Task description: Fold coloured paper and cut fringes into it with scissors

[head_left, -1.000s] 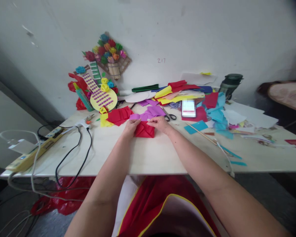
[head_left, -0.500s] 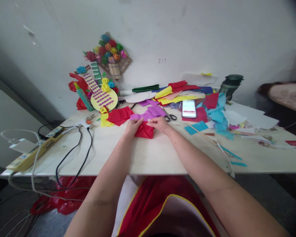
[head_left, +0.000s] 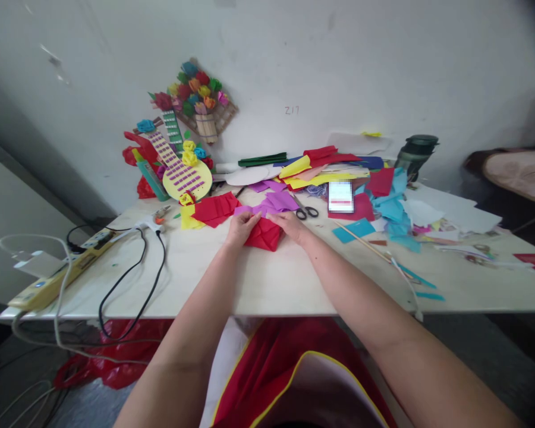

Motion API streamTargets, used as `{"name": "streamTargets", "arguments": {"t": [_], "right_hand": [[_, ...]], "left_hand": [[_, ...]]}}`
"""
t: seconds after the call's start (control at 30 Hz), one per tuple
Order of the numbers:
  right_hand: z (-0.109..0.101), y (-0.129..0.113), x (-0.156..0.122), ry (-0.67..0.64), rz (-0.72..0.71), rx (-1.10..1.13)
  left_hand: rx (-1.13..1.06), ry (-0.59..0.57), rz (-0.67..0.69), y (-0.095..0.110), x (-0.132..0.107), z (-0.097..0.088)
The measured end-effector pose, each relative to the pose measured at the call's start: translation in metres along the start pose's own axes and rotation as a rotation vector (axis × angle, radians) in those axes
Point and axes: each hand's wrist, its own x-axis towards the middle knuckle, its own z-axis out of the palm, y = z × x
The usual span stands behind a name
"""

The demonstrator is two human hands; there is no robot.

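Observation:
A folded piece of red crepe paper lies low over the table between my hands. My left hand pinches its left upper edge, thumb toward the middle. On the opposite side my right hand grips the right upper edge, with the fingers partly hidden behind the paper. Purple crepe paper lies just beyond both hands. Black-handled scissors rest right of the purple paper, close to my right hand. To the left of my left hand are another red crepe sheet and a yellow piece.
A power strip with looping cables takes up the left end. Paper flowers and a guitar-shaped craft stand at the back left. A phone, blue paper scraps, wooden sticks and a dark bottle are to the right.
My right hand has turned and lowered its fingers against the paper's right edge. The red paper now shows slightly wider between my hands. My left hand has hardly moved.

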Motion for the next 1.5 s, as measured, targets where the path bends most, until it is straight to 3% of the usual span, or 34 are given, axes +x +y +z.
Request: {"name": "streamTargets", "arguments": {"t": [0.37, 0.63, 0.77, 1.07, 1.23, 1.37, 1.5], "right_hand": [[0.005, -0.005, -0.002, -0.032, -0.020, -0.067], [0.003, -0.005, -0.002, -0.020, 0.099, 0.080], [0.004, -0.003, -0.001, -0.014, 0.085, 0.089], [0.007, -0.002, -0.002, -0.065, 0.139, 0.225], [0.010, 0.000, -0.001, 0.020, 0.163, 0.262], [0.009, -0.001, -0.001, 0.011, 0.220, 0.381], [0.009, -0.004, -0.003, -0.164, 0.301, 0.345]], "left_hand": [[0.044, 0.009, 0.050, 0.000, 0.000, 0.004], [0.108, 0.135, 0.041, -0.008, 0.007, 0.002], [0.185, 0.147, 0.029, -0.007, 0.006, 0.001], [0.331, 0.205, 0.138, -0.006, 0.006, 0.004], [0.346, 0.213, 0.160, -0.007, 0.005, 0.005], [0.302, 0.306, 0.151, -0.007, 0.006, 0.005], [0.246, 0.471, 0.111, -0.005, 0.006, 0.004]]}}
